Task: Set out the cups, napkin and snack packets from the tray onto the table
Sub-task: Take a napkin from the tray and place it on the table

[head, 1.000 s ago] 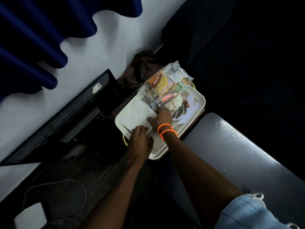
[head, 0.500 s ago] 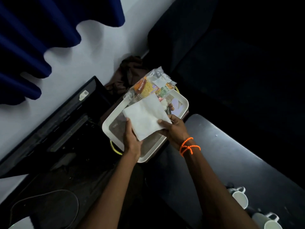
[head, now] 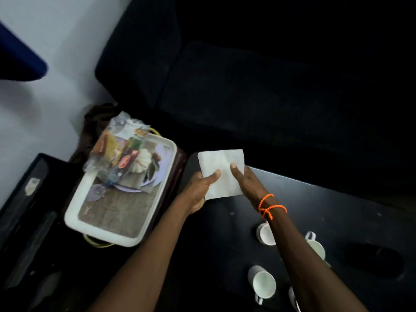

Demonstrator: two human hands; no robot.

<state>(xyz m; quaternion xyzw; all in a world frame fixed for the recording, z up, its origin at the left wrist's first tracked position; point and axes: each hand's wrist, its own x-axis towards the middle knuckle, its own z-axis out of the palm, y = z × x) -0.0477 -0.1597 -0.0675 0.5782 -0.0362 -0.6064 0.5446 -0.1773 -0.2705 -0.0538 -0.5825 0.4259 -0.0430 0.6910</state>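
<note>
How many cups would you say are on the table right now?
4: one cup left of the right forearm, one right of it, one nearer, and one partly hidden at the bottom edge.

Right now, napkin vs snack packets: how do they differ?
The napkin is plain white and flat; the snack packets are colourful, in crinkled clear plastic. The napkin is held by the left hand and right hand above the table; the snack packets lie on the tray, untouched.
</note>
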